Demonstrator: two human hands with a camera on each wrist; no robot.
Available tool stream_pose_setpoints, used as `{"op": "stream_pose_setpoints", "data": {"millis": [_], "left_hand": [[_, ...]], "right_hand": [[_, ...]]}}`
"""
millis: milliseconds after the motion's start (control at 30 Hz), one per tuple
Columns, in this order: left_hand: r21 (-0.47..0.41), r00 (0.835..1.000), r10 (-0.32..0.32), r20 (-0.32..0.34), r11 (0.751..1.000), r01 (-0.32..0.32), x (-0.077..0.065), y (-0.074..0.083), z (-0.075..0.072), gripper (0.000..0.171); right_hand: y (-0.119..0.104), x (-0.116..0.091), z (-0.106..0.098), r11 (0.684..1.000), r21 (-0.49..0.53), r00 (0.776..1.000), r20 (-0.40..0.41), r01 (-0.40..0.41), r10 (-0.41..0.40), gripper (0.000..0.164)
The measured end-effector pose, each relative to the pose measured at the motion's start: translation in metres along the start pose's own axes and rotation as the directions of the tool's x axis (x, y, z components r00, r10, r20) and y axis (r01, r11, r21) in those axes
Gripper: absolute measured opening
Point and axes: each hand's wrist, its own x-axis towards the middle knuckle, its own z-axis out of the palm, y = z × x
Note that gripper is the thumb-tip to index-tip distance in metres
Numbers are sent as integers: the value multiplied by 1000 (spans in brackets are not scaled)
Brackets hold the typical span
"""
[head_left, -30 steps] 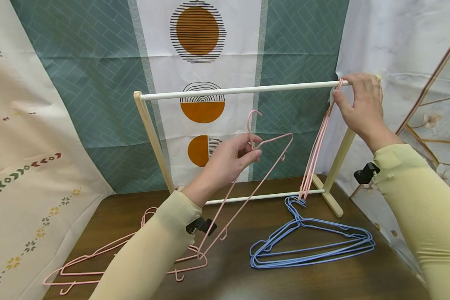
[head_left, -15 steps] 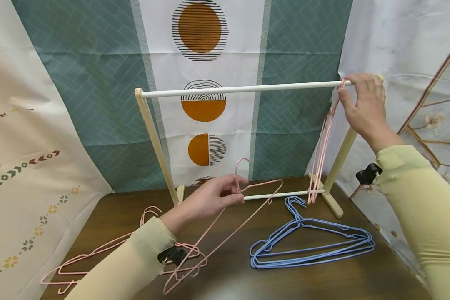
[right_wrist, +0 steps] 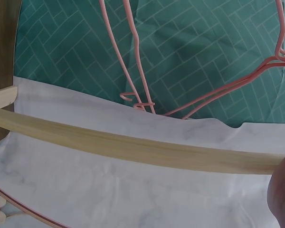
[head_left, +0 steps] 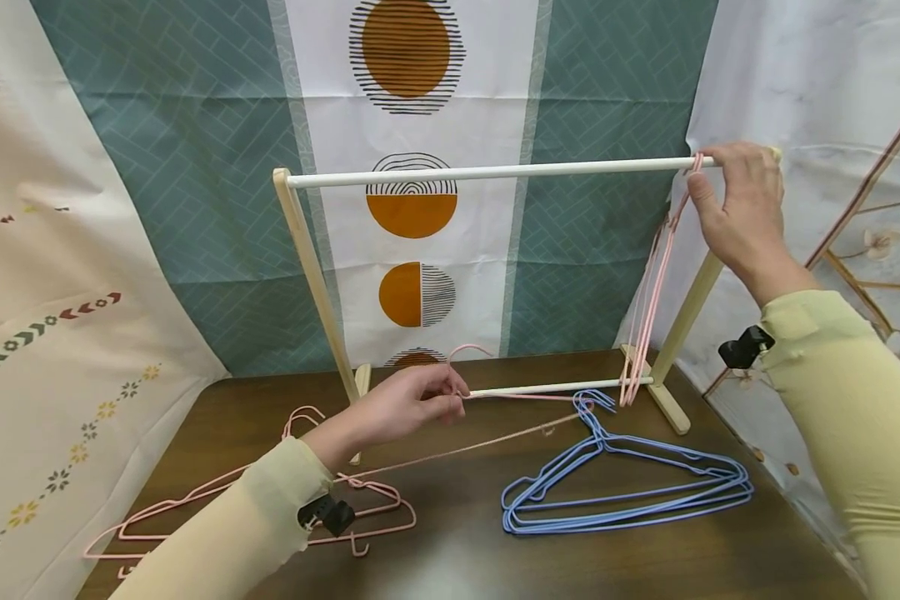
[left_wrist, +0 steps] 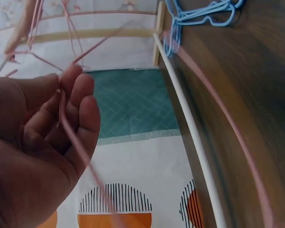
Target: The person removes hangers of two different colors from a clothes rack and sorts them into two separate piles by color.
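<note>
My left hand [head_left: 397, 408] pinches a pink clothes hanger [left_wrist: 80, 148] by the neck below its hook, low in front of the drying rack. The hanger's frame tilts almost level, one end overlapping the blue hooks in the head view. At the rack's right end, my right hand [head_left: 746, 200] grips the white top rail [head_left: 495, 172], its thumb beside the hooks of several pink hangers [head_left: 651, 317] that hang there. Only a little of that hand shows in the right wrist view, at the wooden post [right_wrist: 133, 147].
A stack of blue hangers [head_left: 603, 437] lies on the brown table [head_left: 570, 575], right of centre. More pink hangers [head_left: 378, 532] lie at the left, partly behind my left sleeve. The rack's lower rail [head_left: 540, 388] runs near the table's back, before a patterned cloth [head_left: 232, 208].
My left hand has come down and left with the pink hanger, whose frame has swung from hanging steeply to nearly level. The right hand stays on the rail; the hung hangers sway slightly.
</note>
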Motion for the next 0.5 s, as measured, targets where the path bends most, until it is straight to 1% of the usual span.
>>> {"op": "stream_pose_setpoints", "data": {"millis": [67,133,267,333,400,500], "left_hand": [[10,1000,-6,-26,1000,6,-3,-3,-1,10],[25,998,-23,-56,999,25,-8,-7,-1,13],[56,989,-64,-134,996,72,-18,-16,-1,18],[66,980,-82,-181,993,95,-22,-20,-2,19],[67,967,-100,-233,991,119,-27,-23,-4,20],[88,943,-109,-316,986,143,-35,-27,-7,20]], "right_hand": [[-1,1,-1,1000,-3,1000,5,-2,2,55],[-1,1,-1,1000,-6,1000,11,-6,6,55],[-2,2,0,1000,-10,1000,13,-2,2,55],[-2,2,0,1000,-6,1000,9,1,-1,57],[-1,1,0,1000,-2,1000,7,0,0,58],[-1,0,-1,1000,3,1000,8,-11,11,60]]}}
